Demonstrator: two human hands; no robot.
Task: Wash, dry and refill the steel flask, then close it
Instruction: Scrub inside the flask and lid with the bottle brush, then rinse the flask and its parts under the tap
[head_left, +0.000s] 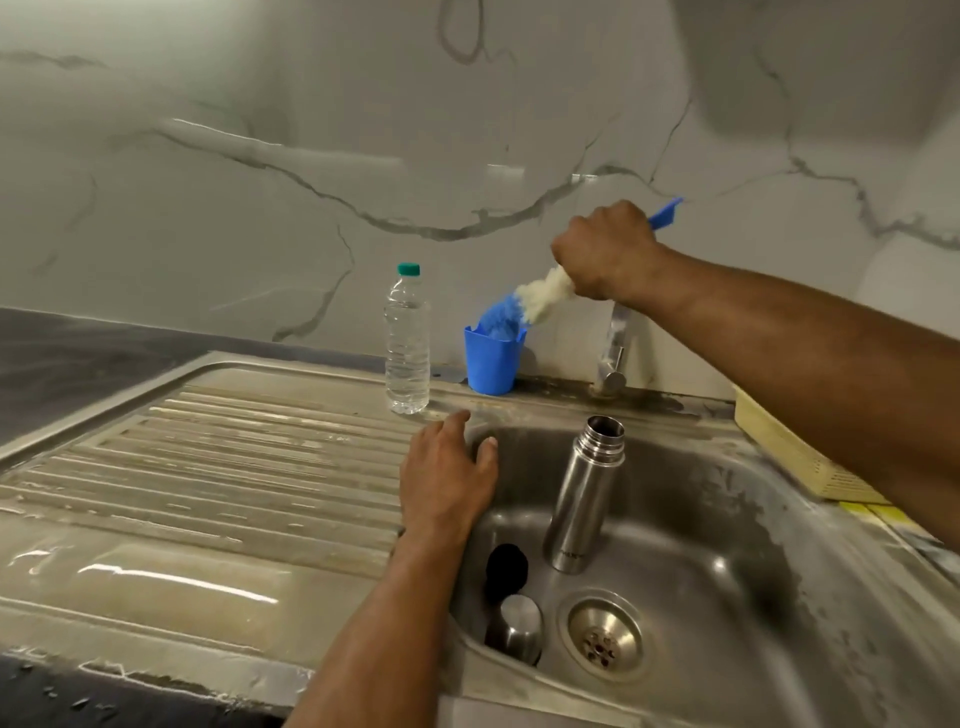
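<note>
The right hand (605, 249) is raised above the back of the sink, its fingers curled tight round the blue handle of a bottle brush (524, 306); the handle's end sticks out behind the hand and the white and blue bristles slant down from it into a blue cup (491, 364) just below and to its left. Under this hand stands the tap (613, 358). The left hand (449, 478) lies flat with straight fingers on the left rim of the sink (727, 545), holding nothing. Just to the right of that hand the steel flask (582, 499) stands upright in the basin, its mouth uncovered. Nearer than the left hand, low in the basin, lie a black stopper (506, 569) and a steel cap (514, 626), beside the drain (602, 636). Beyond the left hand a clear water bottle (408, 343) with a green top stands upright on the draining board (208, 467)
</note>
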